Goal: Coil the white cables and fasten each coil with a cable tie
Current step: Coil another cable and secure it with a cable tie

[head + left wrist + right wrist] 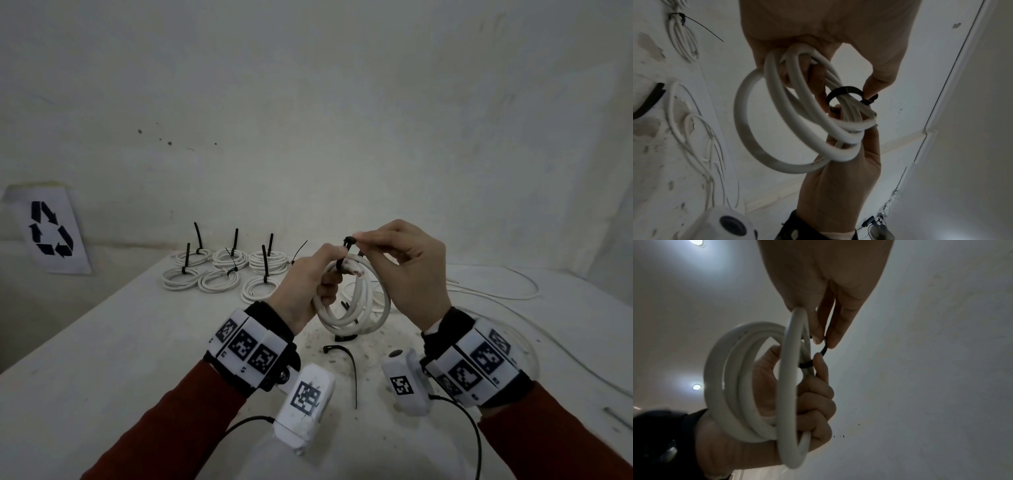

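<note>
I hold a coil of white cable [356, 310] up over the table [137, 342]. My left hand [318, 281] grips the coil's left side with curled fingers, its thumb lying by the tie. A black cable tie [346, 244] loops round the strands at the top, beside the two cut cable ends. My right hand [358, 237] pinches the tie at its head between thumb and forefinger. The left wrist view shows the coil [748, 129] and the tie loop [844, 89] still loose round the strands. In the right wrist view my right hand [824, 342] pinches the tie [824, 351], and my left hand [813, 395] clasps the coil [719, 369].
Several tied coils [222, 270] lie in rows at the back left, their tie tails sticking up. A loose black tie [346, 358] lies in front of me and another [342, 337] under the held coil. Uncoiled white cable [496, 291] sprawls at the right. A recycling sign [51, 229] leans at the left.
</note>
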Available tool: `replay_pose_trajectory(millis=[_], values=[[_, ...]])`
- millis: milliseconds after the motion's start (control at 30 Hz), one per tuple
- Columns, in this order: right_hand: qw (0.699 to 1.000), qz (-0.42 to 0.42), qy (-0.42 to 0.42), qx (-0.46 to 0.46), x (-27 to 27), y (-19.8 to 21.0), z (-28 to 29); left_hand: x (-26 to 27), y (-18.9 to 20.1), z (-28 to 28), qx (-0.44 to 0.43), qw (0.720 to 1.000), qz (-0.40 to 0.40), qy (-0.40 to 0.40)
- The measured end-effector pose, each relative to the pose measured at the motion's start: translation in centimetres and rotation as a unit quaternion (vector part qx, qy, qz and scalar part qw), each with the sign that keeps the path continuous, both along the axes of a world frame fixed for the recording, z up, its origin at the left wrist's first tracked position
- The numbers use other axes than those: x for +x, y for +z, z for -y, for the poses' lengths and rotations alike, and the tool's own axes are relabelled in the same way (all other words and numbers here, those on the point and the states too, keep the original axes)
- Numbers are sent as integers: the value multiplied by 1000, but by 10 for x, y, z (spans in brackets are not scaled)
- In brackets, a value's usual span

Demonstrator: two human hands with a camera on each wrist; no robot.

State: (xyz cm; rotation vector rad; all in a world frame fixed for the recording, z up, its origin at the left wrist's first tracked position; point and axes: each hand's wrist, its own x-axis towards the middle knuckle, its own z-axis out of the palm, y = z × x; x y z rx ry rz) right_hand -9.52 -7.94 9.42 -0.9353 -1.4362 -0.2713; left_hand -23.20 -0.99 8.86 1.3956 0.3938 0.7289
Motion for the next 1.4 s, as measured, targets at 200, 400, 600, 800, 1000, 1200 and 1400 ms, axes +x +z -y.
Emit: replay_pose_trajectory(millis=[200,400,600,800,1000,1200,1400], values=[[1000,-25,-1,-11,-5,0,3,-1,3,-1,-2,1000,-15,-6],[998,-54,32,-5,-11,5,7,1,7,-1,-9,1000,-28,-7],[989,-86,99,-67,-9,12,10,-1,6,0,14,999,19,44],[953,-186,38,-235,3,24,17,-9,7,-15,289,916,51,274],[907,-206,116,-348,-20,37,26,-7,8,-11,406,856,57,315],[888,-243,146,-362,-32,40,22,-8,7,-12,421,838,65,342],[887,-273,148,-342,-42,31,18,-9,7,-9,389,845,66,361]])
